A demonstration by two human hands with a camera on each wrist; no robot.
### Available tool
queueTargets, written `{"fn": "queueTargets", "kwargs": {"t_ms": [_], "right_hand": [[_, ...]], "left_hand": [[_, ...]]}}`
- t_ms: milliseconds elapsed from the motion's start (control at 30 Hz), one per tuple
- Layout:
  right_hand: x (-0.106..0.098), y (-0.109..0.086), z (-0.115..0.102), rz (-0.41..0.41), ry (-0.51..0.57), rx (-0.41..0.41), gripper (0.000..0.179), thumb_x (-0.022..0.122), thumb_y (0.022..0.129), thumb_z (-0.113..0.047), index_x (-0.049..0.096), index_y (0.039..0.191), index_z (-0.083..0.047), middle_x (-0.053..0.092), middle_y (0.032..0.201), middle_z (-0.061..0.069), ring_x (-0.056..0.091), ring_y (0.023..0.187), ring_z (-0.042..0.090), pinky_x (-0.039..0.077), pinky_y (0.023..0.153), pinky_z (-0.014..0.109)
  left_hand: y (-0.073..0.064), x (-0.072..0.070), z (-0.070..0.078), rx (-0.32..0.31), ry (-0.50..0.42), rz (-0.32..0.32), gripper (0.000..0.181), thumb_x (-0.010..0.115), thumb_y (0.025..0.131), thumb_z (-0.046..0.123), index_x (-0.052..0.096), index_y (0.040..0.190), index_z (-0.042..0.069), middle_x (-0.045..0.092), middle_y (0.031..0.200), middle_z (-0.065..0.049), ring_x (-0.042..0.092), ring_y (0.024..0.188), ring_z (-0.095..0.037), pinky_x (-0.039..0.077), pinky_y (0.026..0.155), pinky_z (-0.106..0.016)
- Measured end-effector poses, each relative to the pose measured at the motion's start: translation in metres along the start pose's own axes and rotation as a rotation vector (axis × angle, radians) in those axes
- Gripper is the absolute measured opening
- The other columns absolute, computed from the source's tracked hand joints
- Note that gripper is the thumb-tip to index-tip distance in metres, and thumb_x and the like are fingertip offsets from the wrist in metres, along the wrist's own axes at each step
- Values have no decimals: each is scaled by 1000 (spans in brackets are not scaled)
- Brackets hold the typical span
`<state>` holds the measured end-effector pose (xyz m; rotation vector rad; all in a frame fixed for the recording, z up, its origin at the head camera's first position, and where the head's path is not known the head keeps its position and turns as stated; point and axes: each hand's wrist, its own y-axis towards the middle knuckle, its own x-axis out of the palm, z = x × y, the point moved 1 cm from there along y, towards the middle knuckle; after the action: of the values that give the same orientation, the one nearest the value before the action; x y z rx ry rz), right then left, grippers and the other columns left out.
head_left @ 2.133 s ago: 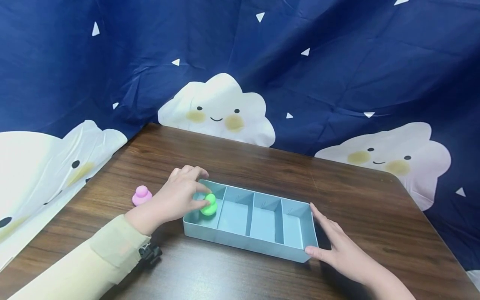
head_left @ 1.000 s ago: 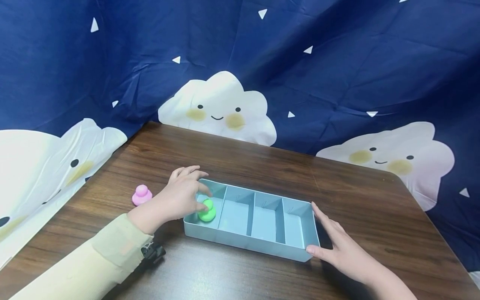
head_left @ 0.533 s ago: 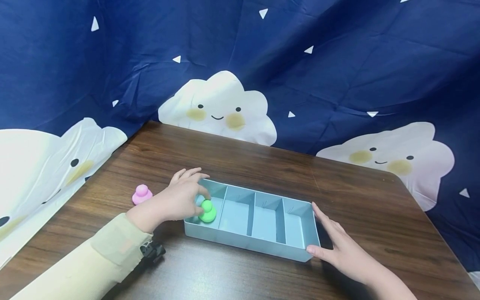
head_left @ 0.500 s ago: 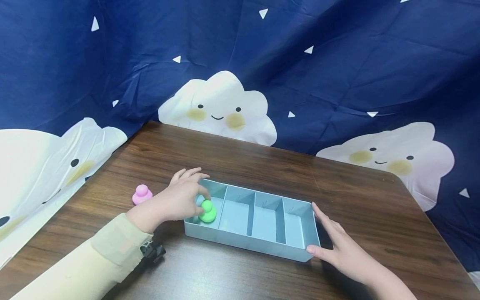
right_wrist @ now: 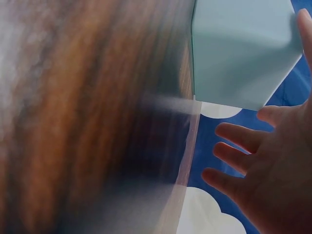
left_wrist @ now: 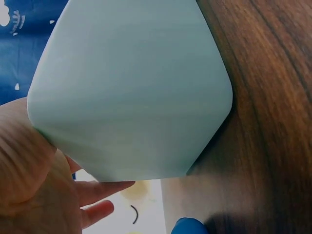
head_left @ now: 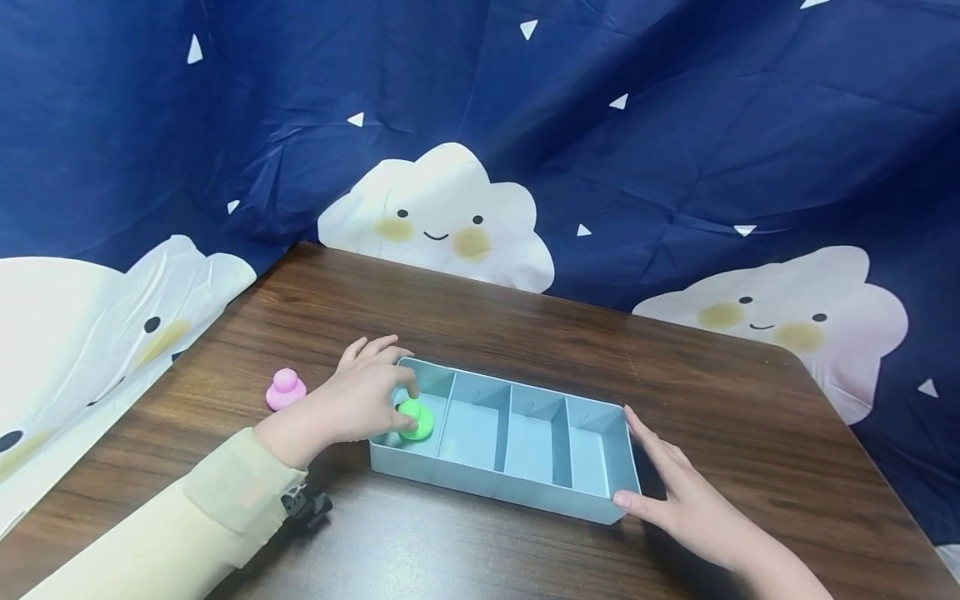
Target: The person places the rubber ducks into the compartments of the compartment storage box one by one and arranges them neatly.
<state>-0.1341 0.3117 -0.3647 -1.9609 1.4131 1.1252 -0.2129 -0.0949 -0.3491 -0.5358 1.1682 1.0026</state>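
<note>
Your left hand [head_left: 362, 402], its pinch unclear, may fumble the green toy [head_left: 423, 422] if your straight-fingered right hand [head_left: 677, 490] lets the tray [head_left: 495, 483] slide.

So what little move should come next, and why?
I'd probably ease the left grip off the green toy: it's already low inside the leftmost compartment of the tray, with the right grip braced against the opposite end. Whether its base sits flat is unclear.
</note>
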Motion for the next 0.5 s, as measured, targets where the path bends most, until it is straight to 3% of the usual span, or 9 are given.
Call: {"fn": "queueTargets", "kwargs": {"t_ms": [233,500], "right_hand": [[-1,0,0,-3,3,-1,94,74,90,-30,10,159,-33,33,154,19,30,135,38,33,93,68],[-1,-1,-2,-3,1,8,95,74,90,-31,9,159,-34,33,155,17,30,135,36,34,94,67]], "left_hand": [[0,0,-2,30,9,1,18,82,73,21,72,86,26,54,137,-11,24,142,-39,7,109,-63],[0,1,0,-33,3,-11,29,84,75,41,60,69,26,59,129,-12,27,141,-38,6,110,-62]]}}
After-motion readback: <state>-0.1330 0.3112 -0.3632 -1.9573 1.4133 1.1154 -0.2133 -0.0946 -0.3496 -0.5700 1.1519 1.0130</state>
